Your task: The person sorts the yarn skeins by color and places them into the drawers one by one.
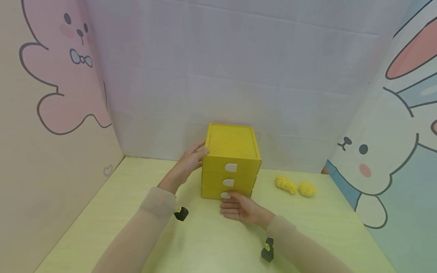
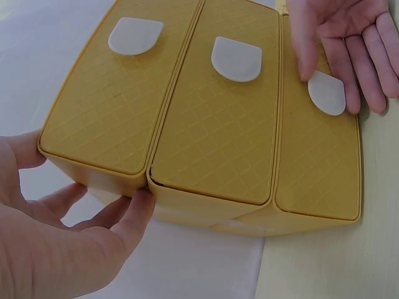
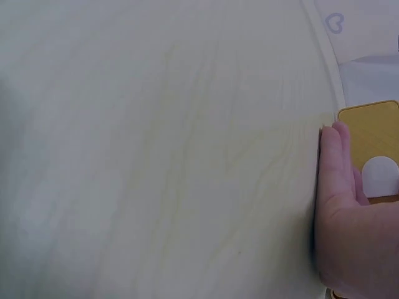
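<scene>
A yellow box of three stacked drawers (image 1: 230,142) stands against the back wall, with a white tab on each drawer front. My left hand (image 1: 187,163) rests against its left side near the top. In the left wrist view, its thumb is at the upper corner and its fingertips touch the side. My right hand (image 1: 244,208) is low in front of the box, palm turned up, fingers straight. Its thumb and index finger lie on either side of the lowest drawer's white tab (image 2: 326,93). All three drawer fronts look flush.
Two fluffy yellow clumps (image 1: 286,184) lie on the pale table (image 1: 205,242) to the right of the box. A white cloth wall (image 1: 153,94) rises behind, and printed panels with cartoon animals stand at both sides.
</scene>
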